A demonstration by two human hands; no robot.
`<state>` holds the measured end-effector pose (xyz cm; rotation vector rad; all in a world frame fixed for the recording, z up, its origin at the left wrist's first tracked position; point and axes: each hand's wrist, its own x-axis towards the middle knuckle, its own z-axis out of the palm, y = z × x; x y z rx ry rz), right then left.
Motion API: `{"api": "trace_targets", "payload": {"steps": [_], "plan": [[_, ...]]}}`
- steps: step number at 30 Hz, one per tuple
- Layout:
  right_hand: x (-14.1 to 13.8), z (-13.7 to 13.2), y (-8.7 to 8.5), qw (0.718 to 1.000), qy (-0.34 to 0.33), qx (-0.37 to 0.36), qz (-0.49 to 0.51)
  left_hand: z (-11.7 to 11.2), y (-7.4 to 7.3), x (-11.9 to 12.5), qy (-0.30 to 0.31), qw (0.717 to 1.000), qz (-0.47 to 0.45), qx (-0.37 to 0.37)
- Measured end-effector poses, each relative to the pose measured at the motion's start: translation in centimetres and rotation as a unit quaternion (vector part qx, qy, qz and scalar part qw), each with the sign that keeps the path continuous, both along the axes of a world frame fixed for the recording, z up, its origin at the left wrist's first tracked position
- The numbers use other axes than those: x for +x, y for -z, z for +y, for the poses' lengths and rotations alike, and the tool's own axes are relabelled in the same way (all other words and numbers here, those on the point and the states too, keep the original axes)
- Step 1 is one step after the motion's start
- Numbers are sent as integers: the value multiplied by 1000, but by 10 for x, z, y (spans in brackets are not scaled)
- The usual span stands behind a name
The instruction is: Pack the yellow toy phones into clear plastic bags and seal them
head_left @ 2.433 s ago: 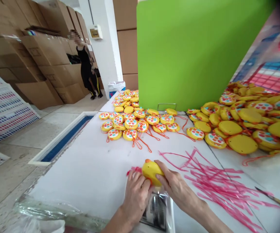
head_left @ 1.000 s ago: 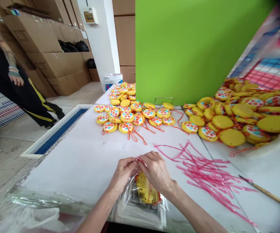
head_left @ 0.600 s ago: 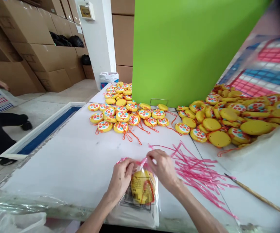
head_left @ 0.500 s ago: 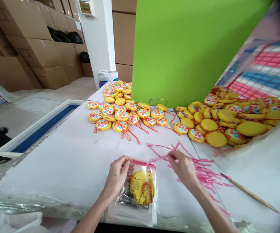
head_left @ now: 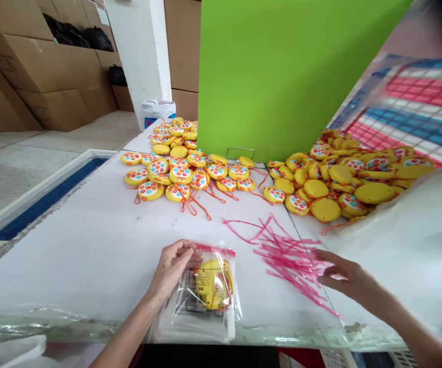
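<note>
A round yellow toy with an orange cord sits inside a clear plastic bag (head_left: 210, 284) with a pink top strip, on top of a stack of more clear bags (head_left: 194, 327) at the white table's near edge. My left hand (head_left: 173, 266) rests on the bag's upper left corner, fingers curled on the pink strip. My right hand (head_left: 346, 278) is out to the right, blurred, fingers apart, at the near end of a scatter of thin pink strips (head_left: 286, 253). Whether a strip is between its fingers cannot be told.
Several yellow toys with coloured dots and orange cords (head_left: 175, 174) lie at the table's far side, and a bigger heap (head_left: 339, 176) lies at the right. A green upright board (head_left: 282, 76) stands behind them. Cardboard boxes (head_left: 32, 76) line the left wall. A white sheet (head_left: 416, 240) covers the right.
The toy went into the clear bag and both hands worked at the bag's top. My right hand then let go and swung right across the pink strips. A person on the left walked out of view.
</note>
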<state>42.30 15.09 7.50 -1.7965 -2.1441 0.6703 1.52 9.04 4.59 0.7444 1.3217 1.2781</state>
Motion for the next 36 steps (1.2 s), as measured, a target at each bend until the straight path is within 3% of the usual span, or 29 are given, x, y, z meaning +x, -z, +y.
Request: {"api": "trace_targets", "payload": {"steps": [2, 4, 9, 13, 18, 26, 33, 36], "plan": [[-20, 0, -6, 995, 42, 86, -26, 0, 0, 0, 0, 1000, -10, -4], [-51, -2, -11, 994, 31, 103, -9, -1, 0, 0, 3, 1000, -20, -2], [-149, 0, -4, 985, -116, -37, 118, -1, -2, 1, -1, 1000, -7, 0], [-196, 19, 20, 973, -116, -81, 183, 1, 1, 1, 0, 1000, -1, -4], [-201, 28, 42, 957, -119, -106, 242, -2, 9, -6, -11, 1000, 9, 11], [-193, 8, 47, 947, -125, -80, 286, -8, 12, -15, 22, 999, -20, 15], [-193, -1, 47, 955, -117, -13, 272, -10, -5, -11, 9, 1000, 17, -21], [-193, -8, 45, 958, -113, 14, 265, -11, -20, -31, -27, 999, 35, -24]]}}
